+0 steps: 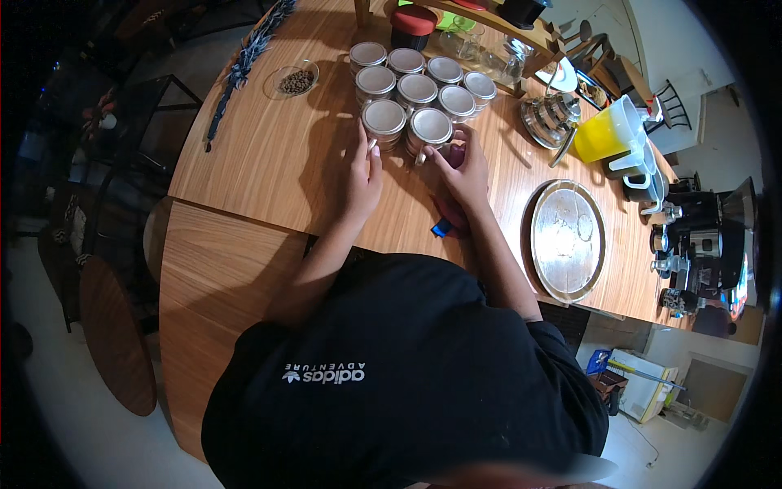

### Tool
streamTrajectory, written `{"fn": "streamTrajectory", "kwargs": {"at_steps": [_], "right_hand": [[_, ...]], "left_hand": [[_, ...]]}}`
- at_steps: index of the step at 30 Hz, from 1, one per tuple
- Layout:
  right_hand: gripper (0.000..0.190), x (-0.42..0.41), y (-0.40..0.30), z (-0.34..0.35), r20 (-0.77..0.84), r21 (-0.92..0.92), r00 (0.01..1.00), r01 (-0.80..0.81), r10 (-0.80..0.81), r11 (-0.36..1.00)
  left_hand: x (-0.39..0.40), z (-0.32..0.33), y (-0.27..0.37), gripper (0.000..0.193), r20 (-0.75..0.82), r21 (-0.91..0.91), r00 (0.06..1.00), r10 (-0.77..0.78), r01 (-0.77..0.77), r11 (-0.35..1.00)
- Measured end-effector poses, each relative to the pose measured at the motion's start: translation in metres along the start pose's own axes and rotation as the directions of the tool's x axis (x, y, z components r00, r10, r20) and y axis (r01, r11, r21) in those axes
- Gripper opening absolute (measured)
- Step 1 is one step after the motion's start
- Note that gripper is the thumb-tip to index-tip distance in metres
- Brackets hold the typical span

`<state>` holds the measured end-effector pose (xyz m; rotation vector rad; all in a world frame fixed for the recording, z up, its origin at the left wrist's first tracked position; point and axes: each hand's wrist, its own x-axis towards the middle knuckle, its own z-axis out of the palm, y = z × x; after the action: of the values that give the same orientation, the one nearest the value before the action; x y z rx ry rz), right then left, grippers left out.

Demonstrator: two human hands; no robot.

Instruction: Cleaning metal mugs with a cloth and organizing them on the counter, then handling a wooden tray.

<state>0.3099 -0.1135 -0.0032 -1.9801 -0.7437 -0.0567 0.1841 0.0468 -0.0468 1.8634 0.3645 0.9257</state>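
Observation:
Several glass jars with pale round lids (417,89) stand close together on the wooden table (256,177). My left hand (361,177) is at the near left jar (383,122), its fingers along the jar's side and front. Around the near right jar (431,128), my right hand (462,165) has its thumb near the metal clasp and its fingers at the right side. A dark red cloth (451,211) with a blue tag lies beneath and beside my right wrist; part of it is hidden.
A round metal tray (568,241) lies to the right. Beyond it stand a steel kettle (550,119) and a plastic pitcher with yellow contents (602,131). A glass dish of coffee beans (297,81) is at the left. A wooden shelf (525,43) rises behind the jars.

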Motion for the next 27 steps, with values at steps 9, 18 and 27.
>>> {"fn": "streamTrajectory", "kwargs": {"at_steps": [9, 18, 27], "right_hand": [[0.071, 0.0, 0.0, -0.001, -0.008, -0.033, 1.0, 0.022, -0.022, 0.999], [0.07, -0.001, 0.004, 0.001, -0.031, 0.001, 0.999, 0.041, -0.041, 0.999], [0.069, -0.001, 0.002, 0.0, -0.009, 0.022, 1.0, 0.009, -0.009, 1.0]], "left_hand": [[-0.001, 0.003, -0.019, 0.052, 0.017, 0.017, 0.989, -0.146, 0.146, 0.989], [0.01, 0.005, 0.01, 0.067, -0.057, 0.292, 0.998, -0.007, 0.023, 0.956], [0.018, 0.01, -0.007, 0.073, -0.168, 0.265, 0.986, 0.012, 0.033, 0.964]]}}
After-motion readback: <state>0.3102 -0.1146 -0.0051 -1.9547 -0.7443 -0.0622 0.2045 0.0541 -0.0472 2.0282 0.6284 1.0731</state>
